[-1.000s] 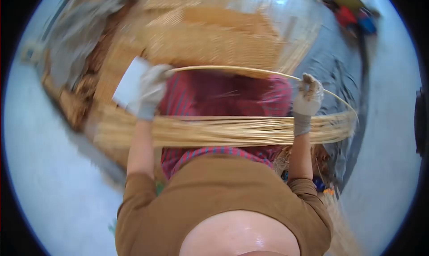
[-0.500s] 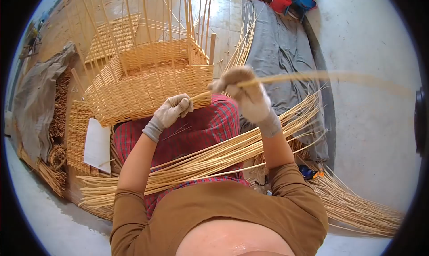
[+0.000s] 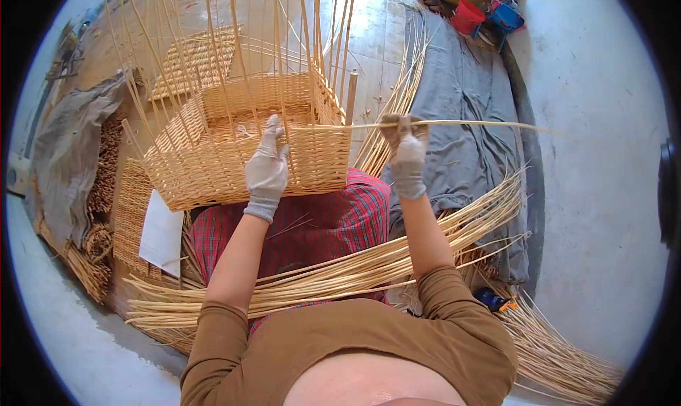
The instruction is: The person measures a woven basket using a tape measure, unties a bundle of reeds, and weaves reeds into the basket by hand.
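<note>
A half-woven wicker basket [image 3: 245, 151] with tall upright stakes rests on a red plaid cloth [image 3: 284, 232] over my lap. My left hand [image 3: 268, 175], in a pale glove, is closed at the top of its front wall, fingers around the rim beside a stake, where one end of a wicker rod [image 3: 468, 122] meets it. To the right of the basket's corner, my gloved right hand [image 3: 408, 147] grips the same rod, which stretches out level to the right. The fingers of my left hand are partly hidden.
A bundle of long wicker rods [image 3: 340, 268] lies across my lap. Further rods lie on a grey cloth [image 3: 461, 94] and at lower right. Woven panels [image 3: 195, 62] and a white sheet [image 3: 162, 232] are at left. A red container [image 3: 467, 17] stands at the back.
My left hand has moved up to the basket's front rim with the rod's end. My right hand has shifted slightly right, and the rod now lies level along the rim.
</note>
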{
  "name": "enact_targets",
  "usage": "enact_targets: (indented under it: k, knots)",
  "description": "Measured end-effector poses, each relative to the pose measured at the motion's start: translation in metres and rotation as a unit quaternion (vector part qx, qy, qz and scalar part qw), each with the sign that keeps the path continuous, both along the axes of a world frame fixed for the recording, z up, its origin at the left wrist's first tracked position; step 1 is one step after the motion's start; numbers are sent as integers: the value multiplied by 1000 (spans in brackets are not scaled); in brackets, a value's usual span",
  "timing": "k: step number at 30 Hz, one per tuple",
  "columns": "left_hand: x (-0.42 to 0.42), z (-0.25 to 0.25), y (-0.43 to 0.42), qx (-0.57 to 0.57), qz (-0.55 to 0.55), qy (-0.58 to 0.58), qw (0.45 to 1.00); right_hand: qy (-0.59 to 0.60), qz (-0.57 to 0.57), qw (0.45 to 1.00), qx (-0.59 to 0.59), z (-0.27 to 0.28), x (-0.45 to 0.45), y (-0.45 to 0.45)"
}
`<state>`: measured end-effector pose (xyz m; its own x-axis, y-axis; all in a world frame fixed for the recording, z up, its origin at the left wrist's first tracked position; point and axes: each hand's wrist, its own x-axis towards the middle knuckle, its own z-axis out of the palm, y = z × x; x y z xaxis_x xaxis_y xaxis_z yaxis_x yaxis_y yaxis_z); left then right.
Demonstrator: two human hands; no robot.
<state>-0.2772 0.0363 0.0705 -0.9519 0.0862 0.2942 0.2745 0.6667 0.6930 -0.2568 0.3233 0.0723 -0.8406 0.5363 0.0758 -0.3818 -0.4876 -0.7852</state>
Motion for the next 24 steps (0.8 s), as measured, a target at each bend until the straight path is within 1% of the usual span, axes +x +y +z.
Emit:
enact_targets:
  k: [1,2,3,4,5,7,8,9,10,11,12,13,14,16,17,18,19,20,21,22,23,24]
  knots:
    - [-2,0,0,33,-7,2,999,0,-1,1000,-2,-12,-1,-1]
    - [-4,-1,1,31,-8,2,999,-6,8,999,-35,-16,-1,-8]
    - [-5,-1,2,61,-3,14,998,-14,16,997,-69,-19,0,-12]
    - [-5,-2,2,89,1,26,996,-23,22,997,-72,-19,-4,-9]
    - [-4,7,11,85,-5,23,996,-24,17,997,-76,-15,-8,-6]
    - [-8,35,39,144,-44,62,987,-71,61,995,-22,-8,-15,2]
    - [-21,34,47,144,-48,59,987,-73,80,994,-33,-6,-17,5]
    - [-41,33,59,164,-87,-173,967,-70,73,994,-29,1,-17,7]
    - [-55,32,67,171,-119,-392,896,-119,64,989,53,8,-20,6]
    - [-58,27,71,170,-123,-385,899,-166,53,975,135,14,-26,7]
    - [-52,21,74,182,-99,-355,912,-105,40,955,274,16,-42,10]
    - [-45,13,74,190,-74,-327,923,-38,-11,928,371,16,-72,5]
    - [-39,11,78,200,-53,-277,938,28,-62,884,463,25,-101,-9]
    - [-39,14,79,188,-37,-293,937,-43,53,826,559,90,-122,-42]
    - [-40,17,79,183,-19,-307,934,-46,52,829,555,83,-131,-35]
    - [-42,20,77,177,-17,-309,934,-32,150,931,330,68,-140,-27]
    - [-45,23,75,206,-35,-317,925,-16,237,968,86,50,-143,-20]
    - [-44,22,74,241,-52,-328,912,14,131,979,155,17,-123,-12]
    - [-42,17,72,243,-52,-331,910,25,15,974,224,-15,-103,-5]
    - [-44,11,70,241,-67,-337,908,-83,32,995,-49,-34,-91,-1]
    - [-43,11,72,238,-84,-345,904,-83,28,995,-47,-33,-91,-1]
    - [-38,10,73,230,-75,-337,910,-42,10,993,-111,-38,-83,-6]
